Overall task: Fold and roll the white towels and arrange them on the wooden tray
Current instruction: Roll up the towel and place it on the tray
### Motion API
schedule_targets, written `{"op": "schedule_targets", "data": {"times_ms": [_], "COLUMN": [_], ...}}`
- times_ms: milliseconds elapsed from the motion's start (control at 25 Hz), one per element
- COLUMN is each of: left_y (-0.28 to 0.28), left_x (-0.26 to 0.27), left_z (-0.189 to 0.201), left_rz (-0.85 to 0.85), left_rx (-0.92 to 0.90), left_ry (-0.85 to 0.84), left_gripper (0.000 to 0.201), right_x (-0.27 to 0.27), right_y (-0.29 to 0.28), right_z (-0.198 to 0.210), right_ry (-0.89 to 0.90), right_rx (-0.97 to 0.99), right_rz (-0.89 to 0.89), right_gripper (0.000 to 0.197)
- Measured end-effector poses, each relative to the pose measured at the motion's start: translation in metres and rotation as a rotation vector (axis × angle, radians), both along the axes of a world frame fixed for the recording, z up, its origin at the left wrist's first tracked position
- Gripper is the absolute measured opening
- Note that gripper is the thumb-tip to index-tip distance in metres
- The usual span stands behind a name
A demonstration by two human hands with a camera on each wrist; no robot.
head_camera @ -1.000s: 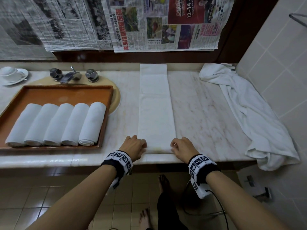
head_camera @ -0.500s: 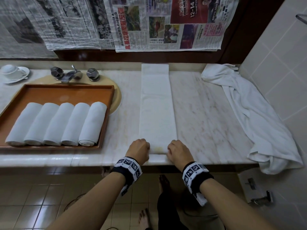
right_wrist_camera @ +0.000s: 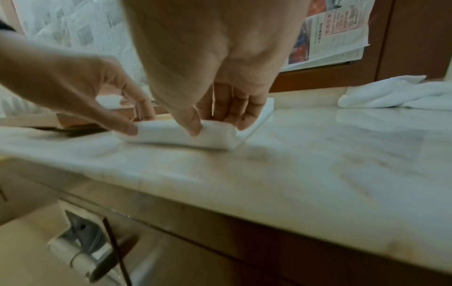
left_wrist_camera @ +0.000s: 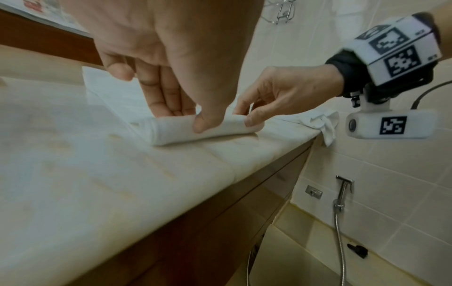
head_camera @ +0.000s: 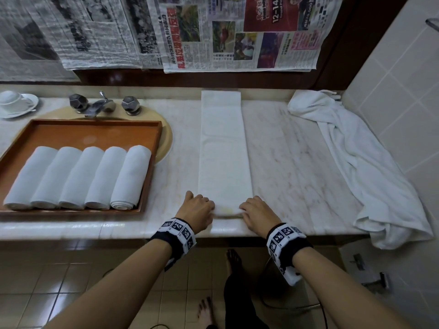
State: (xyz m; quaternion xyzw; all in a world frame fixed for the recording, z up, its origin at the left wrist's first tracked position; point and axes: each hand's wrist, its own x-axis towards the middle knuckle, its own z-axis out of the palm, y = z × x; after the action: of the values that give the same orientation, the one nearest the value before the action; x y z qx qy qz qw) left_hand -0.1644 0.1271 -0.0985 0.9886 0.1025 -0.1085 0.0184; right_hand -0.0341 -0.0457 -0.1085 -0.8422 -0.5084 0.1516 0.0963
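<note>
A long folded white towel (head_camera: 224,150) lies straight across the marble counter (head_camera: 297,162), its near end rolled into a short tight roll (left_wrist_camera: 203,132) (right_wrist_camera: 181,135). My left hand (head_camera: 198,211) pinches the roll's left part, thumb in front and fingers behind (left_wrist_camera: 168,104). My right hand (head_camera: 257,213) pinches its right part the same way (right_wrist_camera: 195,125). The wooden tray (head_camera: 95,132) at the left holds several rolled white towels (head_camera: 78,178) side by side. A loose white towel (head_camera: 363,167) is crumpled at the counter's right end.
The tray sits over a sink with a chrome tap (head_camera: 102,106). A cup and saucer (head_camera: 16,104) stand at the far left. Newspaper sheets (head_camera: 213,32) hang on the wall behind. A tiled wall (head_camera: 403,91) bounds the right side.
Both hands have curled the towel's near end over and started a small roll, shifting slightly away from the counter's front edge. The rest of the towel has not moved.
</note>
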Motion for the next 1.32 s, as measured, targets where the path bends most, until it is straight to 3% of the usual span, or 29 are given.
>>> {"op": "schedule_targets", "data": {"times_ms": [80, 200, 360, 560, 680, 880, 1080, 1200, 1320], "left_y": [0.01, 0.019, 0.02, 0.006, 0.001, -0.004, 0.0, 0.005, 0.011], "left_x": [0.001, 0.007, 0.02, 0.02, 0.014, 0.008, 0.013, 0.01, 0.007], "left_z": [0.004, 0.01, 0.011, 0.003, -0.005, -0.012, -0.009, -0.005, -0.001], "left_rz": [-0.008, 0.047, 0.141, 0.182, 0.171, 0.143, 0.041, -0.02, 0.026], "left_rx": [-0.088, -0.221, -0.309, -0.216, -0.192, -0.211, -0.025, -0.022, -0.186], "left_ry": [0.028, 0.042, 0.042, -0.053, -0.044, -0.09, -0.067, -0.048, -0.058], "left_gripper": [0.022, 0.018, 0.016, 0.016, 0.023, 0.028, 0.026, 0.021, 0.024], "right_x": [0.005, 0.009, 0.016, 0.003, -0.01, -0.009, 0.003, 0.008, 0.012], "right_y": [-0.001, 0.001, 0.006, 0.011, 0.006, 0.003, 0.011, 0.011, 0.007], "right_z": [0.004, 0.01, 0.016, 0.004, -0.005, -0.009, -0.01, -0.003, 0.011], "right_ry": [0.105, 0.236, 0.278, 0.021, -0.026, -0.014, -0.088, -0.075, 0.181], "right_rx": [-0.074, -0.055, -0.035, 0.071, 0.184, 0.173, 0.106, -0.081, -0.024], "right_rz": [-0.06, -0.177, -0.256, -0.168, -0.089, -0.04, 0.002, 0.041, -0.1], "right_gripper": [0.023, 0.011, 0.007, 0.008, 0.003, 0.03, 0.02, 0.027, 0.022]}}
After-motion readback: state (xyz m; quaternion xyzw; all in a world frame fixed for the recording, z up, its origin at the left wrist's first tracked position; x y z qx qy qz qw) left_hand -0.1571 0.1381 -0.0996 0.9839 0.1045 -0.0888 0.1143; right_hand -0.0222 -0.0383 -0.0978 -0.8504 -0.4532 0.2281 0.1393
